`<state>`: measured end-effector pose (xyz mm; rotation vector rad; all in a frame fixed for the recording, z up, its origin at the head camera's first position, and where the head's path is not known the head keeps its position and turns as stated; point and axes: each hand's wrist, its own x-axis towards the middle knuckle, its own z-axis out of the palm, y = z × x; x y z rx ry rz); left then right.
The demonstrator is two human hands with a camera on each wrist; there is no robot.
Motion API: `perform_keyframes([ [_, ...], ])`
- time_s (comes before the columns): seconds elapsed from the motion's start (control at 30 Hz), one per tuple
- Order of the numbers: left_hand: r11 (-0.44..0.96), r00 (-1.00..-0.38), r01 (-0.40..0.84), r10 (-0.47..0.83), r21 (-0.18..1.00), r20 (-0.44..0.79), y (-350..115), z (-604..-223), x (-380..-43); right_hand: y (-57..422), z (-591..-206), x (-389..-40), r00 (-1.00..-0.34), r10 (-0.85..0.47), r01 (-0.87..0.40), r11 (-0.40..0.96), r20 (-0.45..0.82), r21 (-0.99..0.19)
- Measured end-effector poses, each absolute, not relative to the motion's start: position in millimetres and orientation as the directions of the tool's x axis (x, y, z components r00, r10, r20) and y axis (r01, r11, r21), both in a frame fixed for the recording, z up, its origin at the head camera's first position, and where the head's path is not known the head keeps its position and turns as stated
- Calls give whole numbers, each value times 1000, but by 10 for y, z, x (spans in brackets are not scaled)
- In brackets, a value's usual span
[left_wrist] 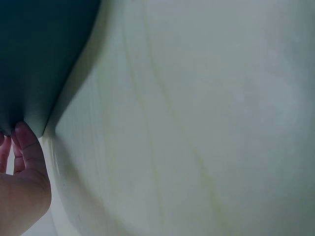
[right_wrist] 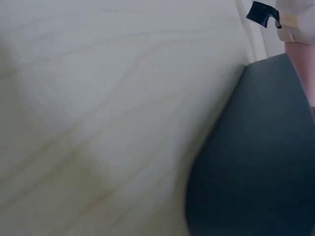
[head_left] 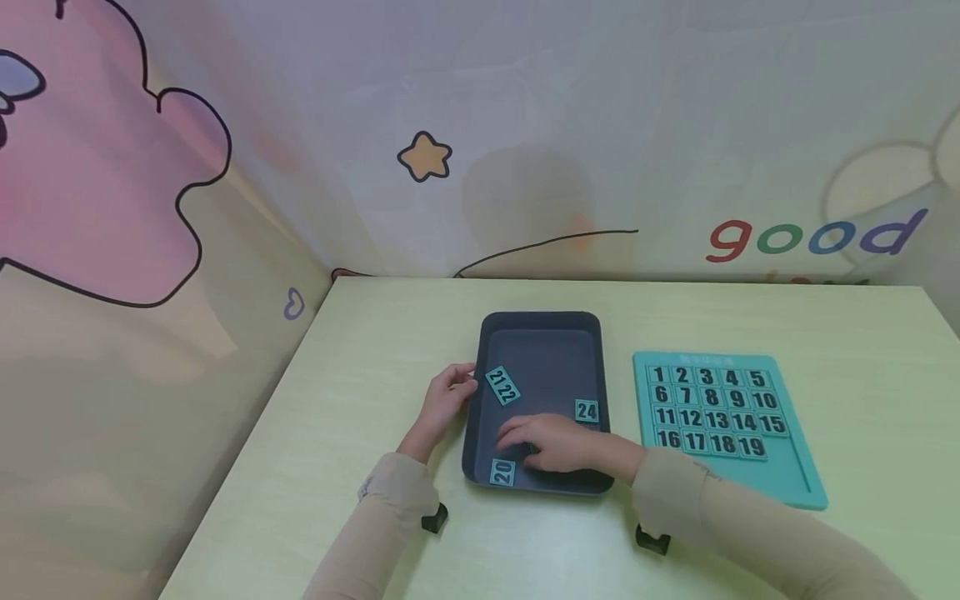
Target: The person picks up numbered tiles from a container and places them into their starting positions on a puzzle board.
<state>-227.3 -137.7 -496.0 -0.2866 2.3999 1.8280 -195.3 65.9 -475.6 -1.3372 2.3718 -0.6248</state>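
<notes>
My left hand (head_left: 444, 404) grips the left rim of a dark rectangular tray (head_left: 540, 321), its thumb against the tray's side wall in the left wrist view. Over the tray's lower part, my right hand (head_left: 558, 443) reaches in from the right with bent fingers pointing down. A small dark and teal piece shows partly beneath those fingers; whether they pinch it I cannot tell. Teal number tiles lie in the tray: 21 and 22 (head_left: 502, 386) side by side and tilted, 24 (head_left: 587, 411) near the right wall, 20 (head_left: 502, 472) turned sideways at the near left.
Right of the tray lies a teal number board (head_left: 795, 475) with tiles 1 to 19 in rows; my right forearm (head_left: 720, 492) overlaps its near edge. Both stand on a pale wooden table (head_left: 375, 333). A printed backdrop (head_left: 337, 100) rises behind the table's far edge.
</notes>
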Motion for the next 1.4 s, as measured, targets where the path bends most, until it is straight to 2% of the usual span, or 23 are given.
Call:
perform_keyframes([
  [0.37, 238, -979, -202, -81, 950, -187, -1362, -4992, -2274, 509, -4780, -1884, -412, -908, -803, 403, -79, -439],
  [0.63, 253, -978, -203, -104, 946, -182, -1340, -5016, -2284, 499, -4797, -1845, -416, -908, -830, 404, -57, -385],
  [1.0, 258, -981, -192, -86, 947, -175, -1333, -4963, -2263, 545, -4878, -1875, -481, -876, -815, 463, -39, -348],
  [1.4, 272, -975, -213, -117, 938, -188, -1349, -5010, -2275, 745, -4712, -1897, -564, -826, -743, 510, -5, -434],
])
